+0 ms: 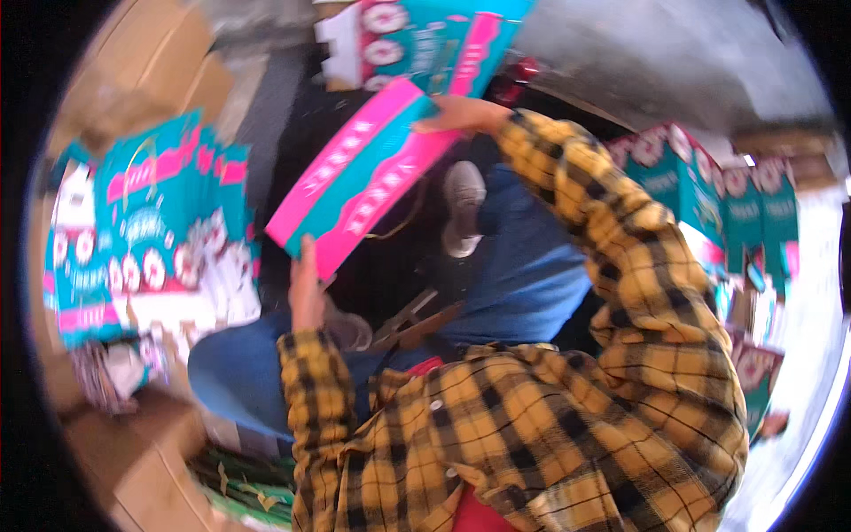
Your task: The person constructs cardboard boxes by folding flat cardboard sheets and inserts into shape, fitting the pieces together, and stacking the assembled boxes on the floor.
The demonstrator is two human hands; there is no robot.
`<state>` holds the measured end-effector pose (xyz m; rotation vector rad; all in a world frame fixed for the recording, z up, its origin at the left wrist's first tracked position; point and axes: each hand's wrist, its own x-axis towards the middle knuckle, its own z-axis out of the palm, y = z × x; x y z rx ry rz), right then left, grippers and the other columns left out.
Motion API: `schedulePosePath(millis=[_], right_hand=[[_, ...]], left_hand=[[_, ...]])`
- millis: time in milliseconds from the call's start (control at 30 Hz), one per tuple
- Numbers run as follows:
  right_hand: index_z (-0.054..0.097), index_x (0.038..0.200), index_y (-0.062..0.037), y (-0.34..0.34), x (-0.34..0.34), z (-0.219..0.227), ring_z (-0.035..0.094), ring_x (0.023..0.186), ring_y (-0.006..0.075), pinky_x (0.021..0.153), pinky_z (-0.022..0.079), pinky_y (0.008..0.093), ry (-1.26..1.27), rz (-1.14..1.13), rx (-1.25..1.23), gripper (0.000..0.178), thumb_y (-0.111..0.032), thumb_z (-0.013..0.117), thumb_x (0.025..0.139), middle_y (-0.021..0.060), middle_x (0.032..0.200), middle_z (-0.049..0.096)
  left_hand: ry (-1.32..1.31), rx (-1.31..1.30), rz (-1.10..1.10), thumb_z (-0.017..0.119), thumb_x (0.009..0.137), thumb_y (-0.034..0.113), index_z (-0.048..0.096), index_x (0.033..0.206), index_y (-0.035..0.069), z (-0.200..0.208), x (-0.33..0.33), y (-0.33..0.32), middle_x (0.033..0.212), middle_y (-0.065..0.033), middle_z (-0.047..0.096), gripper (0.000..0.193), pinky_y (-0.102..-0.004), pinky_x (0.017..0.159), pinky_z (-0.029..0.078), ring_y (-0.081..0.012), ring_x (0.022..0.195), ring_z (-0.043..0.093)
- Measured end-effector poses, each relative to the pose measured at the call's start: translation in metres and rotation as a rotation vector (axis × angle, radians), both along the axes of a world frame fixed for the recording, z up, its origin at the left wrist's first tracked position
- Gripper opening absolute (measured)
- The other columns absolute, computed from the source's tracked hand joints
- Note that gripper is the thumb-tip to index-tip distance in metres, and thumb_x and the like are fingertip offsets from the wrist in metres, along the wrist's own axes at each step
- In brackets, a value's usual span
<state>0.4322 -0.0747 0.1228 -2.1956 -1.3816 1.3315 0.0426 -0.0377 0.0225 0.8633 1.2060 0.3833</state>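
A long pink and teal carton [359,177] is held up in front of me, tilted, its far end up and to the right. At its near left end my left hand [307,293] grips it, a fingertip lying on the edge and the other fingers mostly hidden. My right hand [461,115] is closed on the far right end, with the fingers partly out of sight behind it. Below the carton a thin cord [396,229] hangs in a loop; where it is attached I cannot tell.
To the left stand several printed teal and pink gift boxes [142,213] with cord handles. Another printed carton [417,40] is beyond my hands. More teal cartons [691,182] stand at the right. Brown cardboard [146,53] lies far left, and my shoes [463,208] are below.
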Motion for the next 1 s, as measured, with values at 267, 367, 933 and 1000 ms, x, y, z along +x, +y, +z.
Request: schedulePosePath(millis=[267, 367, 933, 1000], right_hand=[[0.039, 0.137, -0.0019, -0.095, 0.000, 0.133, 0.060, 0.100, 0.0218, 0.088, 0.048, 0.0338, -0.480, -0.171, 0.943, 0.063, -0.025, 0.068, 0.086, 0.0163, 0.108, 0.061], [0.046, 0.131, -0.0057, -0.181, 0.003, 0.160, 0.057, 0.102, 0.0203, 0.090, 0.046, 0.0329, -0.264, -0.456, 1.252, 0.051, -0.014, 0.065, 0.085, 0.0138, 0.112, 0.057], [0.051, 0.113, -0.0085, -0.537, 0.091, 0.047, 0.052, 0.089, 0.0157, 0.077, 0.046, 0.0318, -0.397, -1.806, 1.502, 0.036, -0.039, 0.046, 0.095, 0.0026, 0.097, 0.054], [0.048, 0.124, -0.0077, -0.547, 0.094, 0.042, 0.053, 0.094, 0.0175, 0.082, 0.044, 0.0339, -0.485, -1.799, 1.391, 0.045, -0.041, 0.047, 0.094, 0.0051, 0.108, 0.055]], left_hand=[[-0.308, 0.396, -0.019, 0.052, 0.097, 0.020, 0.041, 0.130, 0.003, 0.067, 0.077, -0.006, 0.123, -0.0095, 0.051, 0.039, -0.0411, 0.089, 0.052, -0.0213, 0.111, 0.054], [-0.364, 0.764, -0.215, 0.054, 0.095, 0.014, 0.041, 0.128, 0.001, 0.113, 0.126, -0.011, 0.122, -0.0095, 0.051, 0.037, -0.0368, 0.089, 0.050, -0.0169, 0.110, 0.052], [-0.639, 1.261, -0.968, 0.063, 0.085, 0.015, 0.019, 0.144, 0.005, 0.133, 0.356, -0.229, 0.138, -0.0225, 0.039, 0.074, -0.0422, 0.094, 0.047, -0.0381, 0.122, 0.047], [-0.610, 1.257, -0.983, 0.063, 0.086, 0.015, 0.018, 0.144, 0.005, 0.138, 0.368, -0.239, 0.137, -0.0214, 0.040, 0.074, -0.0432, 0.093, 0.048, -0.0381, 0.120, 0.048]])
